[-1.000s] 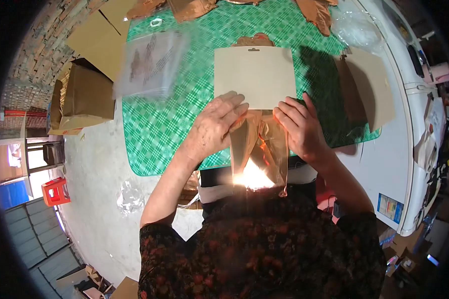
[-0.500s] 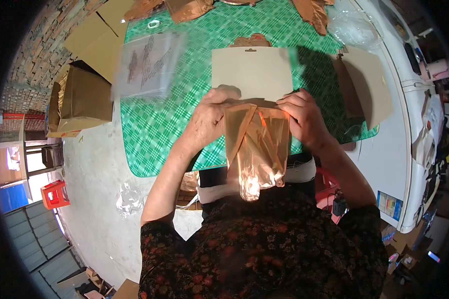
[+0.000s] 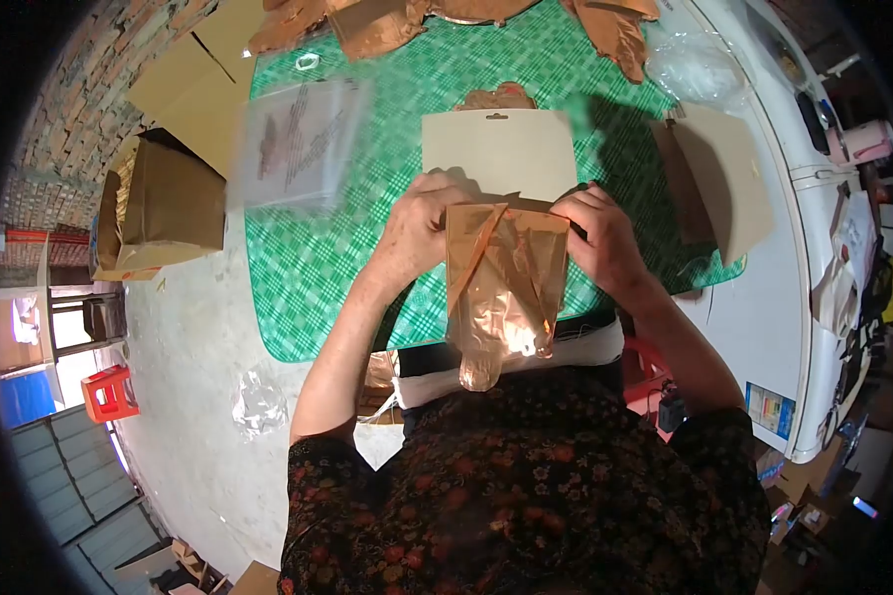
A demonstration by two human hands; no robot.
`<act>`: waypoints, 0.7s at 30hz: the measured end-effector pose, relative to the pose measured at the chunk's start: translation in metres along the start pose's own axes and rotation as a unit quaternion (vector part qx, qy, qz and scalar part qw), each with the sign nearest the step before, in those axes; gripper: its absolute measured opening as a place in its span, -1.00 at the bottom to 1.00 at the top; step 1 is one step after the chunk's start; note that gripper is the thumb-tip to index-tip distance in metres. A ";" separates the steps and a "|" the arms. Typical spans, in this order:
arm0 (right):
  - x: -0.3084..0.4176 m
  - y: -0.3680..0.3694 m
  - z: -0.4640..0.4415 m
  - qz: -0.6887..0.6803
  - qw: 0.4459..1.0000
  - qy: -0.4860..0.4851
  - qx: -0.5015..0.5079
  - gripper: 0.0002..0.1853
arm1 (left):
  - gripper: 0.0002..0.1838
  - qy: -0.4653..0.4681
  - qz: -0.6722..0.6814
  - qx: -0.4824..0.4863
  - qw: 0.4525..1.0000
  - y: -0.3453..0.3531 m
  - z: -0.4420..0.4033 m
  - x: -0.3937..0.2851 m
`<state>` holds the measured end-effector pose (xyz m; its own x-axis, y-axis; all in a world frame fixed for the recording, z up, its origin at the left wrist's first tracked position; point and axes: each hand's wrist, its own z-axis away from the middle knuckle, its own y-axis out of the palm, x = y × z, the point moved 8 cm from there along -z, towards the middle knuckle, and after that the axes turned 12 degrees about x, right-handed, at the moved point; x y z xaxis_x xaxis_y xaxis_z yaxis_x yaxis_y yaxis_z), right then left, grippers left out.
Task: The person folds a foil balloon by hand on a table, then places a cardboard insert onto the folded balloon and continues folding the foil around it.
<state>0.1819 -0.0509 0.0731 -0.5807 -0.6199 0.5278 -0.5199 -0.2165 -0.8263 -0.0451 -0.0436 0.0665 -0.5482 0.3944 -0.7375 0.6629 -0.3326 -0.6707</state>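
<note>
A cream card (image 3: 498,149) with a hanging slot lies at the middle of the table's near half. A shiny copper-coloured foil piece (image 3: 511,268), folded into a flat panel with a crumpled lower end, overlaps the card's near edge and hangs towards my body. My left hand (image 3: 419,223) is closed at the foil's upper left corner, where it meets the card. At the upper right corner, my right hand (image 3: 605,238) pinches the same edge. Some fingertips of both hands are hidden.
The table has a green checked cover (image 3: 387,129). Clear printed plastic bags (image 3: 303,144) lie at left, more copper foil (image 3: 377,25) at the far edge. Several cards (image 3: 729,178) and a clear plastic bundle (image 3: 700,69) are at right. A cardboard box (image 3: 174,198) stands beyond the left edge.
The foil's crumpled lower end has swung slightly left and up. Both hands keep their hold on its upper edge. The view has shifted slightly.
</note>
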 end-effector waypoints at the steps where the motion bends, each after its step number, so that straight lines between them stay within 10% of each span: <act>1: -0.001 0.000 -0.001 -0.004 1.000 0.007 0.007 -0.74 | -0.72 -0.004 -0.001 0.000 1.000 0.000 -0.001 0.002; 21: -0.019 -0.002 -0.026 -0.090 0.983 0.156 -0.017 -0.71 | -0.44 -0.233 0.034 0.027 0.972 -0.006 -0.023 0.030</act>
<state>0.1772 -0.0193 0.0698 -0.6383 -0.3111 0.7041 -0.6495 -0.2734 -0.7095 -0.0537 -0.0098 0.0509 -0.6837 -0.0556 -0.7276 0.6846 -0.3942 -0.6131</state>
